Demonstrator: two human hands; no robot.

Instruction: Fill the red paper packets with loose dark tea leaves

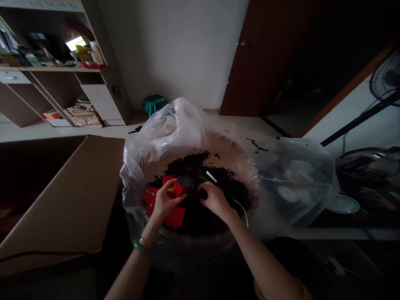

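Observation:
My left hand grips a small red packet whose top shows a dark, greyish opening. Beneath and around that hand lie more red packets, with a bit of yellow showing between the fingers. My right hand is pinched closed on a dark clump, over a heap of dark loose material. I cannot make out exactly what the material is. Both hands are above a wide round container lined with clear plastic. Close to my right hand, a thin white strip lies on the heap.
An open cardboard box stands at left. To the right, a clear plastic bag and a pale lid-like dish rest on a surface. A white curved handle sticks out of the heap. Behind are a shelf unit and a green-covered bin.

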